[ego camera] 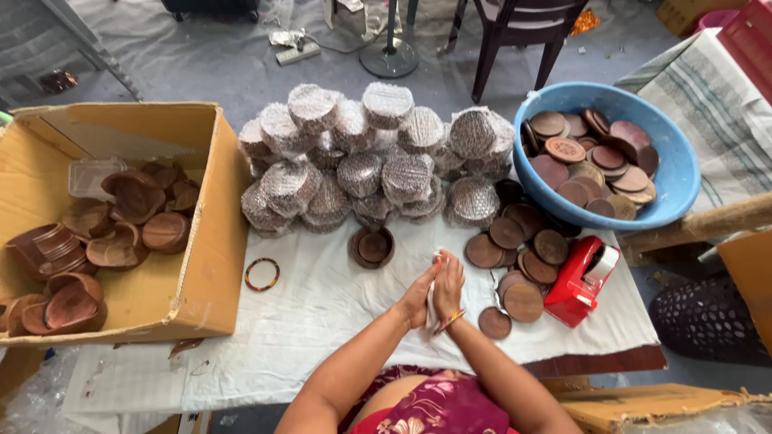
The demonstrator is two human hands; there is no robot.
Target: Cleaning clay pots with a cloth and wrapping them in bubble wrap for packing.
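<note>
held item: small white sheet [432, 299], prob. foam/paper wrap, pressed betw. both palms; only thin edges show at top and bottom of the hands, near-centre of table
L hand [417, 296]: flat, fingers straight, palm pressed against sheet and R hand
R hand [449, 285]: flat, fingers straight, pressed palm-to-palm w/ L; orange band at wrist
table cover [322, 305]: white cloth, hands hover just above it
loose wood discs [515, 241]: dark brown rounds lying just right of hands, some overlapping; one single disc [494, 323] near edge, right of R wrist
tape dispenser [581, 280]: red, right of discs, touching them
round wood holder [372, 247]: small brown dish w/ disc inside, just far of hands
wrapped stacks [370, 161]: many round bundles in white net/foam wrap, piled 2 high, far-centre
blue basin [605, 155]: far right, full of more brown discs, some carved
bangle [262, 274]: thin multicolour ring flat on cloth, left of hands, beside box
cardboard box [205, 241]: open, left; holds brown wood bowls and ribbed holders, plus clear plastic tub far inside
floor bg: dark chair legs, fan base, power strip, far; black mesh basket [708, 321] right, below table
clothing: red floral fabric at near edge
</note>
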